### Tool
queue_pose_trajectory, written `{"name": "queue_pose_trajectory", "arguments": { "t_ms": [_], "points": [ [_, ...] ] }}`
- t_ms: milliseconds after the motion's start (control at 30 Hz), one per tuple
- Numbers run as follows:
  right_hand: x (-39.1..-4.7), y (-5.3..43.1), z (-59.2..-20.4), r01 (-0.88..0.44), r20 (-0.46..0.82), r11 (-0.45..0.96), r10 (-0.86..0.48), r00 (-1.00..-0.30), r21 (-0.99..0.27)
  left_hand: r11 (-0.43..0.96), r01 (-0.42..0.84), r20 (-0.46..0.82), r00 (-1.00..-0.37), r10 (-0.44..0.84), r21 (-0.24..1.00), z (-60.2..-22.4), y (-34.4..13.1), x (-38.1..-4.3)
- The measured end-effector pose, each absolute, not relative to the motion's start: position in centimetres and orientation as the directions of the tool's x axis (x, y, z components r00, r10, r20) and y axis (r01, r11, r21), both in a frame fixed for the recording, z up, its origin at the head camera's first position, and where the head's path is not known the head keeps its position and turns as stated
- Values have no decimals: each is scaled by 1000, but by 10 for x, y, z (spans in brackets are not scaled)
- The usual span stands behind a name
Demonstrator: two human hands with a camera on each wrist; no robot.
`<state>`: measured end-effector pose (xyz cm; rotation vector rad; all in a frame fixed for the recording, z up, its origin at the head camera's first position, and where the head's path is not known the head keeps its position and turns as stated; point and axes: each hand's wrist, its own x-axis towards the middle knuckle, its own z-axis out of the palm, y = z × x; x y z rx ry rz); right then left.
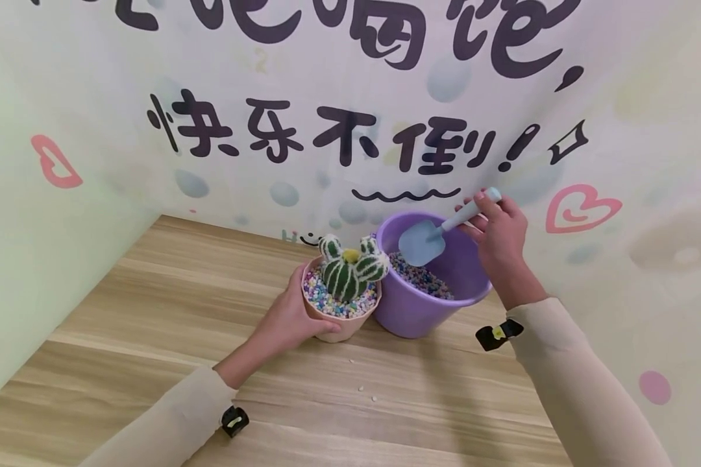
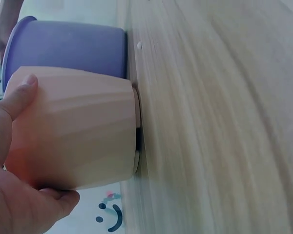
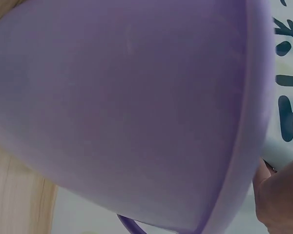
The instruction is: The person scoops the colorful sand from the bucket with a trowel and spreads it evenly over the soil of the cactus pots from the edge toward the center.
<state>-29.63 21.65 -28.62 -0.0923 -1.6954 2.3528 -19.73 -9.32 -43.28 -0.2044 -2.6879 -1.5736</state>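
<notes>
My left hand (image 1: pixel 283 318) holds a pale pink pot (image 2: pixel 78 131), with the thumb on the near side and fingers around the far side. A green knitted-looking cactus (image 1: pixel 343 282) with white stripes and a yellow top stands in it, among multicoloured pebbles (image 1: pixel 321 299). Beside the pot is a purple bucket (image 1: pixel 409 318), partly filled with similar pebbles (image 1: pixel 417 279). Over the bucket's opening, my right hand (image 1: pixel 502 237) grips the handle of a light blue hand shovel (image 1: pixel 423 241), its blade tilted downward. In the right wrist view the bucket wall (image 3: pixel 127 107) hides the shovel.
Both vessels stand on a wood-grain table (image 1: pixel 152 311), near its back edge. A few pale pebbles (image 1: pixel 361 389) lie loose in front of them. Behind hangs a white printed backdrop (image 1: pixel 304 175) with dark lettering. A bucket handle (image 3: pixel 132 225) shows in the right wrist view.
</notes>
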Motion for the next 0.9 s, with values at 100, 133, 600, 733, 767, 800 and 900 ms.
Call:
{"name": "queue_pose_trajectory", "arguments": {
  "t_ms": [100,133,600,733,767,800,900],
  "points": [
    [-299,215,-287,-184,129,-283,204,-971,-941,487,119,88,-992,85,865,-432,-91,-195],
    [-300,214,-287,-193,143,-279,191,-971,-941,484,119,92,-993,80,867,-432,-91,-195],
    [-312,215,-303,-328,329,-158,21,-944,-931,452,118,119,-993,28,884,-432,-84,-190],
    [-315,215,-308,-333,338,-143,-9,-941,-932,452,128,130,-991,28,883,-432,-84,-190],
    [-316,214,-309,-331,336,-143,-15,-942,-933,452,128,130,-991,27,883,-433,-84,-190],
    [-316,214,-310,-327,333,-142,-20,-943,-934,452,130,131,-991,27,883,-433,-84,-190],
    [-318,213,-314,-321,327,-133,-31,-944,-938,457,132,136,-990,23,880,-434,-83,-190]
  ]
}}
